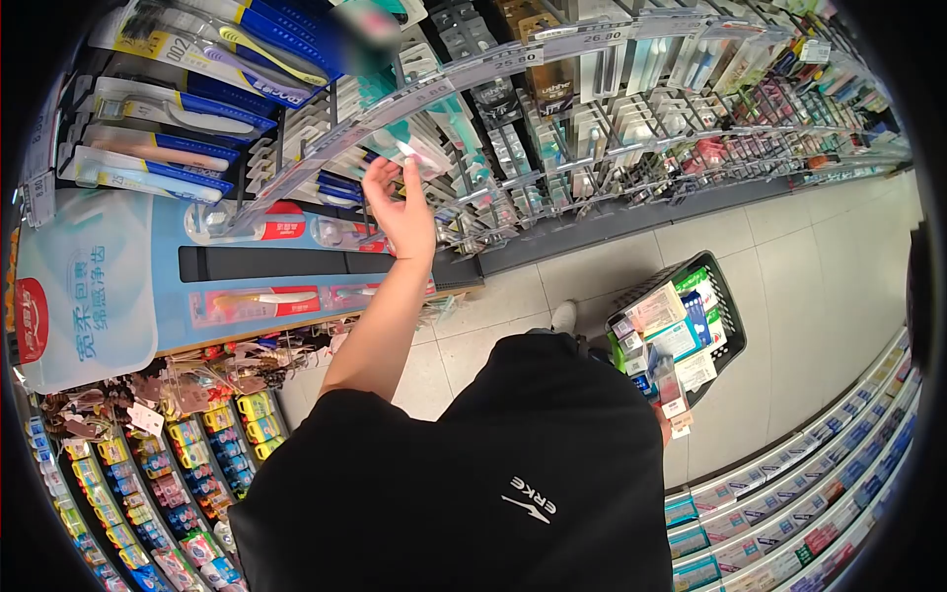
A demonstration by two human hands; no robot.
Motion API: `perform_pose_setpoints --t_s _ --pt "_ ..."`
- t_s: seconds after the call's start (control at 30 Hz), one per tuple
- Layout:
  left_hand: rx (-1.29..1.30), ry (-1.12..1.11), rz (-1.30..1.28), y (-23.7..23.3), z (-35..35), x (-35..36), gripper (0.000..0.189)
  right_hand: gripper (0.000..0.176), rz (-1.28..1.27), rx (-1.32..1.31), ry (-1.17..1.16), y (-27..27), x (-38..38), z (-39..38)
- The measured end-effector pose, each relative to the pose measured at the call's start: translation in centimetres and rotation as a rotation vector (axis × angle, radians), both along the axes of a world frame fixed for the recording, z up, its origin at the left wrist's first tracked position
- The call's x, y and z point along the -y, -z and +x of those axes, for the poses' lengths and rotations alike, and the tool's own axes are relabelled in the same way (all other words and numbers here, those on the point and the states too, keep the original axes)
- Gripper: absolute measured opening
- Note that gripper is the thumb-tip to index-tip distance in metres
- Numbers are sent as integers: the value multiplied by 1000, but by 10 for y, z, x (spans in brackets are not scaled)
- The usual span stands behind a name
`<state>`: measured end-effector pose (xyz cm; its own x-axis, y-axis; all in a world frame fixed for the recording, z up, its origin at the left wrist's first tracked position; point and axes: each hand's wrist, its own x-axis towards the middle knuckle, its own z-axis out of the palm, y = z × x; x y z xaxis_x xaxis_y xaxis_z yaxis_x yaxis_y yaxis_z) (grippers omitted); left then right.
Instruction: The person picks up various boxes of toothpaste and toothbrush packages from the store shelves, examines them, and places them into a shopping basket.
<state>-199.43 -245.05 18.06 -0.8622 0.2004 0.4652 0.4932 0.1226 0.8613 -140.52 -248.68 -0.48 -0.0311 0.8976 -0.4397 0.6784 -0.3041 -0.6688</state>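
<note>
Left hand [400, 209]: raised at arm's length, thumb and fingers pinching the lower edge of a clear hanging toothbrush pack with teal backing [412, 150].
Pack location: grey wire peg rack with price strips [612, 128], among other hanging packs.
Right side: black mesh shopping basket [732, 331], filled with boxed goods, above the pale tiled floor [819, 286].

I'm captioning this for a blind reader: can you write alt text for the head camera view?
A person's left hand pinches a hanging toothbrush pack on a shop display rack. A full shopping basket is at their right, over a tiled floor.
</note>
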Motion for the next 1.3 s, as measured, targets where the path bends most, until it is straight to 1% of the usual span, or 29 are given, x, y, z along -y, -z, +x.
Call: perform_pose_setpoints --t_s 0.03,0.07,0.17,0.2,0.3,0.37,0.43,0.47,0.5,0.57,0.6,0.63,0.7,0.73,0.77,0.8,0.83,0.87,0.9,0.93,0.97,1.0,1.03,1.1,1.13,1.2,1.23,1.27,1.3 --pt "14 24 -1 3 -3 -2 36 30 2 -26 15 5 1 3" --pt "31 20 -31 4 -5 -2 24 30 8 -10 6 8 3 7" --pt "226 228 230 3 -3 -2 15 30 10 38 -12 -16 0 -5" --pt "173 243 257 4 1 -2 10 30 -1 51 -13 -18 -1 -7" --pt "180 232 285 7 21 9 12 30 6 63 -2 -10 2 -6" --pt "167 295 278 15 27 20 12 30 23 67 3 -7 5 -2" --pt "199 301 333 5 39 17 13 30 39 67 -7 -19 2 -10" --pt "176 259 269 -4 48 14 12 31 35 75 -16 -21 1 -11" --pt "206 253 244 -1 56 15 13 31 32 84 -24 -22 0 -11" --pt "266 253 197 13 70 18 15 30 21 107 -43 -22 -4 -9" --pt "283 261 124 29 75 23 14 28 12 123 -53 -18 -5 -5" --pt "290 316 79 46 84 26 14 27 -1 140 -60 -15 -5 -2" --pt "313 437 -22 72 108 27 14 22 80 73 -58 -11 -8 -2" --pt "330 542 -206 72 120 26 15 20 114 51 -46 -13 -12 -1" --pt "350 661 -398 74 135 27 16 13 124 46 -42 -65 -28 -30" --pt "371 820 -491 86 144 24 17 17 242 6 -112 -73 -37 -31" --pt "304 968 -569 79 157 16 17 33 170 -104 -38 -108 -44 -50" --pt "297 1117 -638 72 171 7 17 51 91 -221 -35 -130 -51 -57" --pt "282 1269 -693 67 185 -5 17 67 271 -166 -208 -149 -58 -61" --pt "211 1410 -748 60 199 -16 17 83 279 -212 -258 -168 -65 -67" --pt "131 1541 -794 57 211 -25 16 90 398 -193 -363 -178 -73 -69" --pt "94 1606 -749 60 224 -31 18 92 399 -149 -443 -190 -78 -67" --pt "93 1633 -735 63 237 -33 18 82 427 -151 -500 -198 -83 -66" --pt "72 1663 -710 64 255 -41 18 68 291 -135 -509 -204 -89 -55" --pt "112 1701 -752 64 258 -45 17 65 282 -132 -478 -206 -90 -49" --pt "-61 1585 -565 73 266 -51 21 58 258 -125 -420 -207 -87 -39" --pt "-138 1519 -472 78 271 -54 24 57 340 -69 -374 -204 -87 -31" --pt "-290 1393 -418 81 272 -58 34 57 420 -12 -332 -200 -88 -22" --pt "-366 1273 -457 84 274 -61 40 56 502 44 -292 -196 -90 -14"
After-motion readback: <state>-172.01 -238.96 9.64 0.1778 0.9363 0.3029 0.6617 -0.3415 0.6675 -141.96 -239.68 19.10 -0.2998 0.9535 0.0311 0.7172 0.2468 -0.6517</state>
